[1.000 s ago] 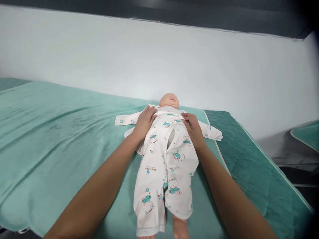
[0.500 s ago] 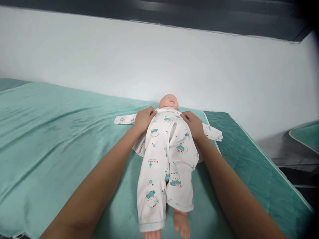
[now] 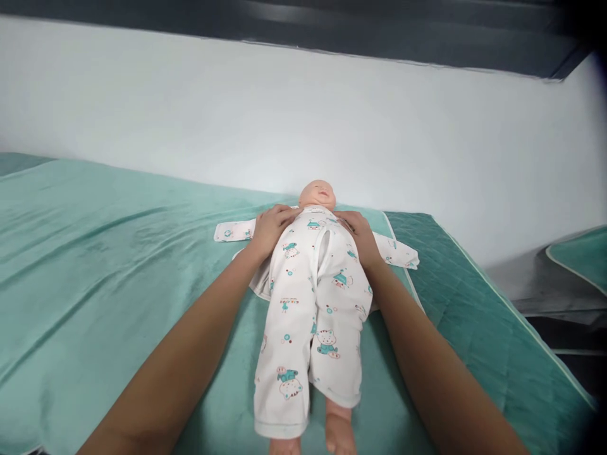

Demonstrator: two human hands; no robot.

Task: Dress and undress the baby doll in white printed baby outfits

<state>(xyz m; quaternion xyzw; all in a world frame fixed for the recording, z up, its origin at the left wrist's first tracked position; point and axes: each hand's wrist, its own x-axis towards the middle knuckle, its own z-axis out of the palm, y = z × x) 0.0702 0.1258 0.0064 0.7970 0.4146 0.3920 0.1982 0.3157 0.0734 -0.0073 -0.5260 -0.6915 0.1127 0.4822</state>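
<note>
A baby doll [image 3: 318,193] lies on its back, head toward the wall, in white printed trousers [image 3: 289,303] pulled up to its upper body. One bare foot [image 3: 339,431] shows below the shorter leg end. A matching white top [image 3: 396,251] has its sleeves spread to both sides, its middle hidden under the doll and my hands. My left hand [image 3: 275,226] rests at the left side of the trousers' waist, fingers stretched over the fabric. My right hand [image 3: 358,232] lies at the other side, fingers also extended over the waist. Neither visibly pinches the cloth.
A light green sheet [image 3: 118,253] with wrinkles covers the bed under the doll. On the right is a darker green quilted mat [image 3: 465,303] with a pale edge. Behind stands a white wall [image 3: 284,114], with a dark beam [image 3: 303,25] above it.
My fingers have gone from curled at the trousers' waist to stretched out over it, reaching further inward. The doll and trousers appear slightly further left in view.
</note>
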